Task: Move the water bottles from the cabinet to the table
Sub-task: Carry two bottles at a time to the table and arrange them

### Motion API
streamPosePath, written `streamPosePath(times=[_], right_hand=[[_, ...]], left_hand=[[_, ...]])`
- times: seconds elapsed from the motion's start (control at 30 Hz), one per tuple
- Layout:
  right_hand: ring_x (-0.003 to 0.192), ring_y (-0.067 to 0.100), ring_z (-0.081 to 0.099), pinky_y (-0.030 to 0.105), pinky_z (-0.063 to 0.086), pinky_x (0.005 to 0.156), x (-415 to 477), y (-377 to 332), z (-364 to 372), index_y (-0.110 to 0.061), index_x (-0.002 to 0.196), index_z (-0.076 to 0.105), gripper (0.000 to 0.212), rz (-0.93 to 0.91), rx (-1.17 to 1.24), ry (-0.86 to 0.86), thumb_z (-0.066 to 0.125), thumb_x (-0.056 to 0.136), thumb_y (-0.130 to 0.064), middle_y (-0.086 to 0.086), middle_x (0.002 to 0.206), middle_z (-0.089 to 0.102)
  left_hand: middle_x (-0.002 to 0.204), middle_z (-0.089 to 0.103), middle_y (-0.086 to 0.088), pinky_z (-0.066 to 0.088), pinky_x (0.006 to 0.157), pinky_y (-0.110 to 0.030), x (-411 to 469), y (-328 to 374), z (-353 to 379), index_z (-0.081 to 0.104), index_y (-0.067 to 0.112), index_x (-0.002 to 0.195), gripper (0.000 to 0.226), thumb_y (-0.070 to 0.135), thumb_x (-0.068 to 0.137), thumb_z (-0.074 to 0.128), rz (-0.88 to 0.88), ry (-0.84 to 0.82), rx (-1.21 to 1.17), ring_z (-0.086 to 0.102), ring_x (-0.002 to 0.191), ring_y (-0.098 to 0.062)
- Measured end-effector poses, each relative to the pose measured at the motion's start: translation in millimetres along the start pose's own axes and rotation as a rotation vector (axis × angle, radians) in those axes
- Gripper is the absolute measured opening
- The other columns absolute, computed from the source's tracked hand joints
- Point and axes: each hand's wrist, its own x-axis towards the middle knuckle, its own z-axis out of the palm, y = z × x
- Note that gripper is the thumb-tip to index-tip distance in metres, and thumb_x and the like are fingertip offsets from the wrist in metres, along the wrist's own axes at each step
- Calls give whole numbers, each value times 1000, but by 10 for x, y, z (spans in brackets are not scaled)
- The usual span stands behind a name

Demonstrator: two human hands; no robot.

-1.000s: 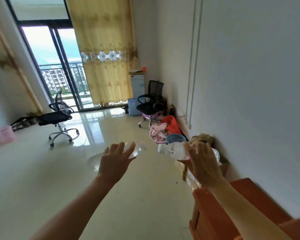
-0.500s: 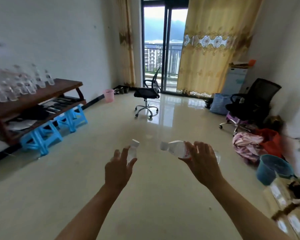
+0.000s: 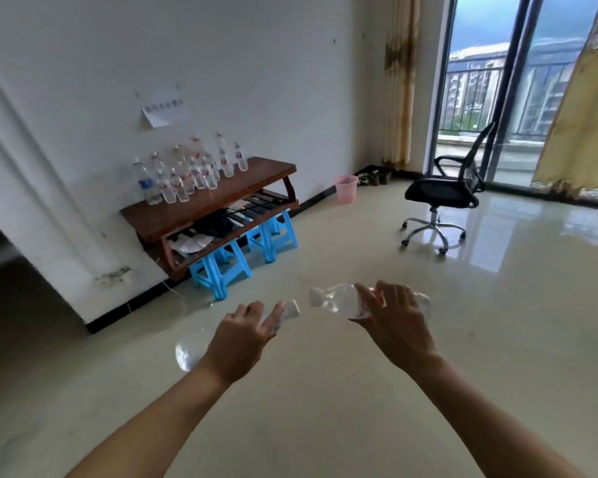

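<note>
Bottles are in both hands as I look across the room: my left hand [image 3: 237, 341] is wrapped around one clear bottle [image 3: 190, 350] lying nearly level, cap [image 3: 292, 309] pointing right and base low to the left. My right hand [image 3: 396, 326] is clamped on a second bottle [image 3: 339, 301], also on its side, cap toward the left, red label showing under my fingers. The two caps sit just apart, near the middle of my view, above bare floor [image 3: 359, 426].

Far left, against the wall, the bench [image 3: 249, 188] carries a cluster of upright bottles [image 3: 187, 170] on its left half (the right half is bare wood). Blue stools [image 3: 218, 267] stand beneath it. A pink bin [image 3: 346, 188] sits right of the bench by the wall, and a black office chair [image 3: 442, 198] stands farther right before the glass door.
</note>
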Motion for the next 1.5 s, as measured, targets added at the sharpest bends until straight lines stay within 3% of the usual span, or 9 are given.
streamPosePath(times=[0.17, 0.27, 0.4, 0.6, 0.73, 1.0, 1.2, 1.33, 1.5], right_hand=[[97, 37, 47, 60, 52, 86, 1251, -73, 873, -17, 137, 48, 63, -186, 33, 11, 69, 87, -48, 18, 111, 47], [99, 39, 52, 63, 49, 91, 1926, -229, 1434, -19, 140, 45, 81, -308, 33, -52, 85, 74, -43, 19, 114, 47], [101, 37, 52, 64, 50, 92, 2860, -570, 2208, -21, 138, 47, 83, -384, 32, -125, 89, 70, -42, 17, 115, 50], [99, 36, 55, 62, 50, 92, 4315, -1032, 3262, -22, 135, 49, 81, -449, -7, -183, 90, 69, -44, 15, 113, 52], [99, 36, 57, 62, 50, 92, 5333, -1144, 3748, -21, 135, 52, 78, -413, -37, -158, 89, 71, -44, 17, 115, 53], [101, 39, 57, 63, 51, 91, 6887, -1218, 5206, -19, 142, 39, 97, -449, -116, -194, 94, 63, -31, 21, 118, 51], [99, 37, 59, 62, 51, 93, 8208, -1353, 6577, -18, 140, 47, 83, -509, -70, -167, 90, 69, -25, 19, 113, 54], [102, 38, 60, 64, 51, 92, 9135, -1488, 7275, -18, 142, 42, 93, -524, 0, -218, 93, 65, -32, 21, 117, 57], [102, 37, 59, 62, 51, 92, 10055, -1736, 7989, -20, 143, 41, 99, -510, 51, -311, 94, 59, -20, 20, 117, 56]], left_hand=[[95, 57, -18, 53, 52, -39, 519, -910, 380, 56, 16, 138, 68, 16, 75, 81, -66, -146, 110, 59, 73, -34], [93, 58, -19, 53, 54, -41, 735, -1430, 733, 59, 15, 136, 65, 2, 73, 68, -34, -169, 212, 59, 71, -36], [92, 58, -19, 54, 51, -40, 1052, -2201, 1411, 59, 14, 134, 59, -1, 77, 54, -76, -173, 262, 58, 70, -35], [88, 55, -14, 51, 48, -36, 1793, -3612, 2441, 59, 17, 131, 63, 4, 70, 70, -177, -168, 184, 56, 68, -33], [93, 57, -17, 54, 52, -40, 2413, -4518, 2840, 52, 15, 134, 67, 5, 70, 67, -174, -215, 196, 58, 72, -35], [90, 58, -17, 54, 45, -39, 3531, -5903, 3973, 53, 15, 134, 75, 6, 64, 79, -177, -281, 221, 59, 69, -35], [92, 59, -19, 54, 45, -40, 4513, -6989, 4921, 56, 14, 132, 66, 11, 71, 80, -222, -333, 251, 59, 67, -36], [96, 58, -18, 54, 47, -40, 5006, -7690, 5382, 57, 15, 135, 70, 18, 71, 85, -302, -339, 259, 60, 72, -37], [93, 61, -14, 55, 42, -41, 5436, -8374, 5942, 59, 14, 135, 64, 33, 79, 83, -462, -286, 88, 64, 71, -32]])
